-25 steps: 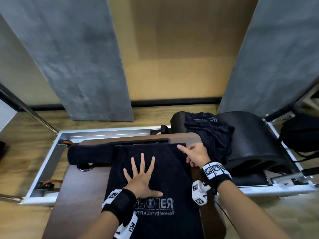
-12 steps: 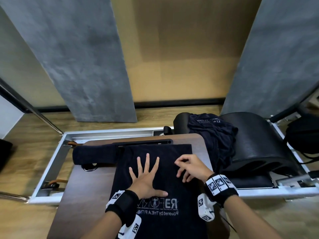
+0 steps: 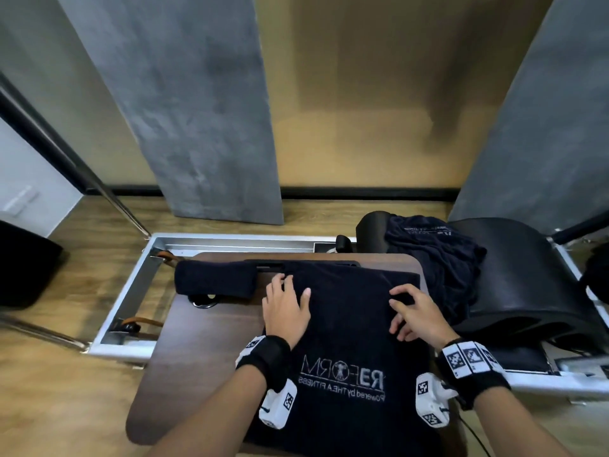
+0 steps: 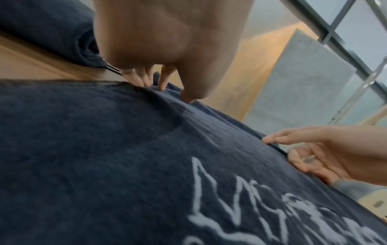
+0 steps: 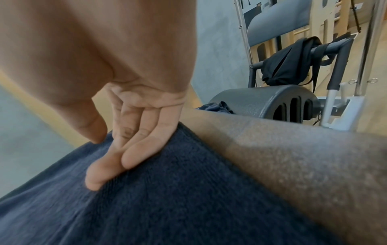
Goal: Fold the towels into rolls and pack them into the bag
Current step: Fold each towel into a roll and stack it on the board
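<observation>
A dark navy towel (image 3: 346, 324) with a white logo lies spread flat on a brown board (image 3: 197, 357). My left hand (image 3: 290, 286) is at the towel's far left edge, fingers bent over the edge and thumb on top, pinching the cloth (image 4: 104, 149). My right hand (image 3: 400, 311) rests near the towel's right edge; in the right wrist view its fingers (image 5: 125, 157) lie straight on the towel (image 5: 167, 199). A rolled navy towel (image 3: 214, 280) lies just left of my left hand. A black bag (image 5: 291, 66) hangs on a padded bar to the right.
A heap of loose navy towels (image 3: 431, 258) lies on a black padded barrel (image 3: 520, 285) to the right of the board. A metal frame (image 3: 131, 291) with brown straps surrounds the board's far left. Wooden floor and grey wall panels lie beyond.
My left hand went from lying flat in the towel's middle to its far left edge. My right hand came back from the far right corner onto the towel's right side.
</observation>
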{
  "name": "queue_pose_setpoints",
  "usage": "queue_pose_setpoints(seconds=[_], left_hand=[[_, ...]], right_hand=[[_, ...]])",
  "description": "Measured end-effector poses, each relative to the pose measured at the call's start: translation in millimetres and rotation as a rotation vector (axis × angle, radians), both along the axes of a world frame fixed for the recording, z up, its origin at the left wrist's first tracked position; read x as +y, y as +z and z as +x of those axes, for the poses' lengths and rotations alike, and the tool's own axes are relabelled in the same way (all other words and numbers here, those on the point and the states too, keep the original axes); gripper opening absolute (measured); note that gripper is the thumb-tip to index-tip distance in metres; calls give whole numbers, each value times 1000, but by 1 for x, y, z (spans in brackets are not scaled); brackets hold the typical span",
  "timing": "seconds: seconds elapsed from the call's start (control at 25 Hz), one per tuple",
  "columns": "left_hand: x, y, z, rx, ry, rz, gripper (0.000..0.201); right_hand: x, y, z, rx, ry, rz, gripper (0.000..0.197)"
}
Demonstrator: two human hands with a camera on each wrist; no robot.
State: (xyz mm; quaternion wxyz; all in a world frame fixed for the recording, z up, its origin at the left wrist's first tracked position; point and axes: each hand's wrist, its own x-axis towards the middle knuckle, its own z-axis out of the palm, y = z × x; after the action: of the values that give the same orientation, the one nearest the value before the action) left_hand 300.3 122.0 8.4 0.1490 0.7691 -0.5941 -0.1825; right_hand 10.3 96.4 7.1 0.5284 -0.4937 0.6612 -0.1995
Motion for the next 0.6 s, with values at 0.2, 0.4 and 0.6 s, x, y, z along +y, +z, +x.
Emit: queue_pose_setpoints(seconds=[0.2, 0.4, 0.6], left_hand=[[-6, 1, 22, -93, 35, 53, 49], [-3, -2, 27, -136, 47, 51, 47], [15, -2, 26, -41, 7, 12, 57]], right_hand=[[-7, -4, 5, 39, -3, -9, 6], [-9, -1, 7, 42, -32, -11, 7], [25, 15, 13, 11, -68, -161, 31]])
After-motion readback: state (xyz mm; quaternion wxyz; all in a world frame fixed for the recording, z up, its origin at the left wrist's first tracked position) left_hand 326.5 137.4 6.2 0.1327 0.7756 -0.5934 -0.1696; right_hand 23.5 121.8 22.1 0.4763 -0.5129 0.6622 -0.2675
